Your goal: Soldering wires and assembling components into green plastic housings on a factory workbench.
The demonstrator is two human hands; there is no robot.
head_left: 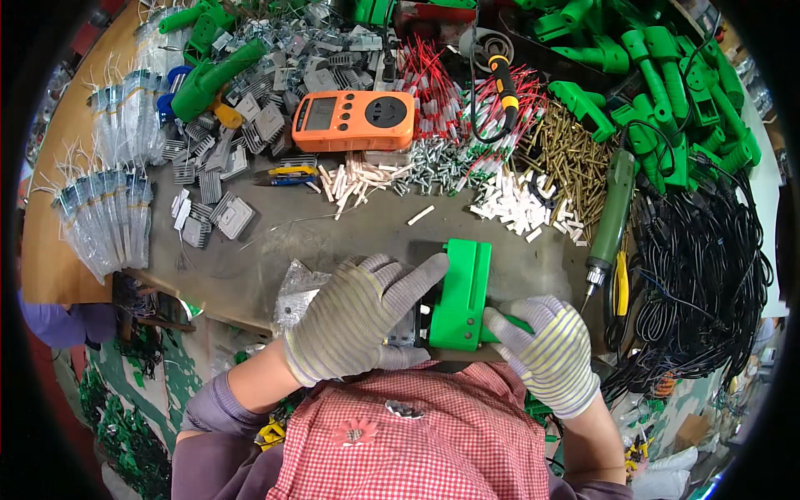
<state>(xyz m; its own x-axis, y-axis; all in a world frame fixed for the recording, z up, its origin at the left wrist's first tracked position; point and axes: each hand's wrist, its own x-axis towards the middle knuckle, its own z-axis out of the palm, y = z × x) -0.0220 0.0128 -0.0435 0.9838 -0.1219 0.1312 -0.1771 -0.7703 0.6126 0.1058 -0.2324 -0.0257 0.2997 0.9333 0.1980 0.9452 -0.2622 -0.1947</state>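
Note:
My right hand (546,354), in a striped knit glove, is closed round the handle of a green plastic tool housing (460,292) at the table's front edge. My left hand (358,317), gloved alike, lies over a flat silvery part in clear wrap (296,293). Its fingers and thumb curve round that part, which shows on both sides of the palm and is mostly hidden. The left index fingertip is by the housing's upper left edge. Small white and metal bits show between the thumb and the housing.
Behind lie an orange meter (353,122), white ceramic pieces (517,204), brass screws (575,158) and grey finned metal blocks (233,215). A green electric screwdriver (614,204) and black cables (696,275) are at right. Wrapped strips (104,217) lie at left, green housings (658,75) at back right.

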